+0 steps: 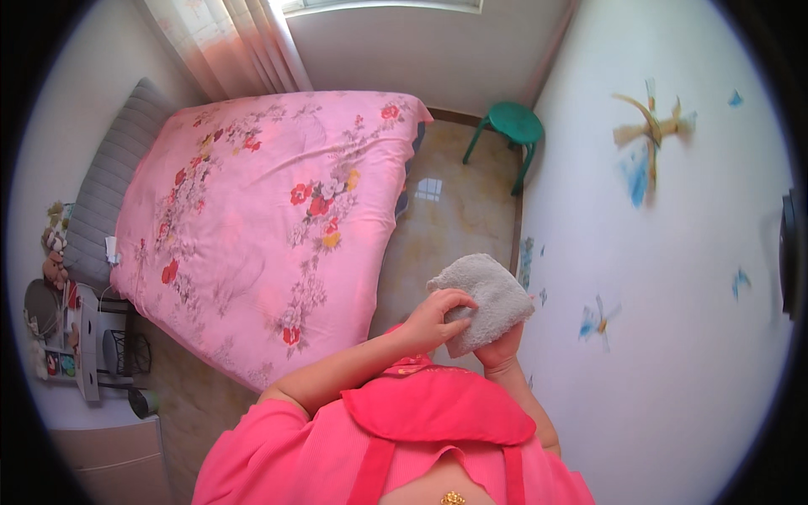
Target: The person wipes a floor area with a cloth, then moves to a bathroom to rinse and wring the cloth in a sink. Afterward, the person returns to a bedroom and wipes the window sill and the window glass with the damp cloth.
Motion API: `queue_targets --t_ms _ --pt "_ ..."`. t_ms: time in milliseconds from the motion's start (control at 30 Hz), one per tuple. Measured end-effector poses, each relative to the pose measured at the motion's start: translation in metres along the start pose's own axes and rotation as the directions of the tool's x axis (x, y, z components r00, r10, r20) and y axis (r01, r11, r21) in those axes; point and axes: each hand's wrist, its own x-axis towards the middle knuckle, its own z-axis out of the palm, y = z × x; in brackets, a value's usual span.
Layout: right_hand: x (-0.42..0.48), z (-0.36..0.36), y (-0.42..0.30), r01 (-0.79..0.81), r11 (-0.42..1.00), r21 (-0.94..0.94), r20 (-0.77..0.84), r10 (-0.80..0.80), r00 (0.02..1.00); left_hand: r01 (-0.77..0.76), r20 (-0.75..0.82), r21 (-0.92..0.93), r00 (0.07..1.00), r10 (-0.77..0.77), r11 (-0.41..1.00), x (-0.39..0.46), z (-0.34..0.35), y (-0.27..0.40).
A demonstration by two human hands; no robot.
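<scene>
A folded grey terry cloth is held up before my chest, close to the wall on the right. My right hand supports it from beneath, with most of the fingers hidden by the cloth. At its left side, my left hand has its thumb and fingers bent against the cloth's upper face. Several layers show along the folded edge nearest me.
A bed with a pink floral sheet fills the left, with a grey padded headboard. A green stool stands in the far corner. At lower left are a white cabinet and a shelf unit. A decorated white wall runs along the right.
</scene>
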Motion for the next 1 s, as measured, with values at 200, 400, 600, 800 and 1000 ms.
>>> queue_targets --t_ms 200,400,600,800,1000 --pt "0.143 0.036 -0.052 -0.040 0.997 -0.073 0.030 0.042 0.999 -0.180 -0.078 0.157 0.978 0.194 0.971 0.125 -0.055 -0.025" --pt "0.296 0.070 -0.115 -0.017 0.997 -0.075 0.044 0.021 0.999 -0.230 -0.115 0.042 0.966 0.233 0.972 0.269 -0.128 -0.037" --pt "0.412 0.102 -0.166 -0.014 0.997 -0.078 0.065 0.019 0.998 -0.257 -0.082 0.120 0.960 0.267 0.959 0.395 -0.177 -0.045" --pt "0.556 0.115 -0.224 -0.108 0.992 -0.067 0.093 0.114 0.989 -0.232 -0.169 0.152 0.952 0.256 0.961 0.516 -0.231 -0.075" --pt "0.696 0.181 -0.277 -0.177 0.968 -0.179 0.163 0.206 0.965 -0.109 -0.357 -0.129 0.933 0.056 0.986 0.619 -0.284 -0.085"
